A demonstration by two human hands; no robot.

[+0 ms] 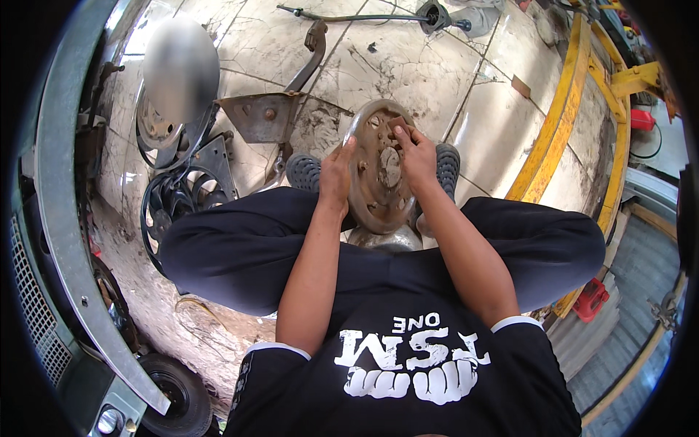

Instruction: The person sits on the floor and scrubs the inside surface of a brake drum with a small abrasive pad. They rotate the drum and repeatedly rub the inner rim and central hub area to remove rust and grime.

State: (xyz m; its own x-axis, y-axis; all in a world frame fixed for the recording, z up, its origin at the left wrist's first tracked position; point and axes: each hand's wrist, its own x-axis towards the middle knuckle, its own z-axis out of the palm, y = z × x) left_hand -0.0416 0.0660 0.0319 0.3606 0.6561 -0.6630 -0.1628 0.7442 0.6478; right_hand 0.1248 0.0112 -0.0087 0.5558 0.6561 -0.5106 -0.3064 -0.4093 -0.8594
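Disc [373, 178] is tilted up between the knees, just above a metal dome [384, 240]; left grip [336, 175] clasps its left rim; right grip [417, 155] pinches a brown pad [397, 124] on its face; likely heavy, stiff, hard to break, maybe slick on the bare rim; best hold is the rim, both sides; shoes [302, 172] flank it, crowding low access; bracket [258, 118] and fan [195, 195] sit left, yellow frame [557, 127] right.

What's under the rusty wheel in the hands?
At the near edge of the wheel, a rounded metal piece shows, partly covered. What else lies beneath is hidden; can't tell if the two touch.
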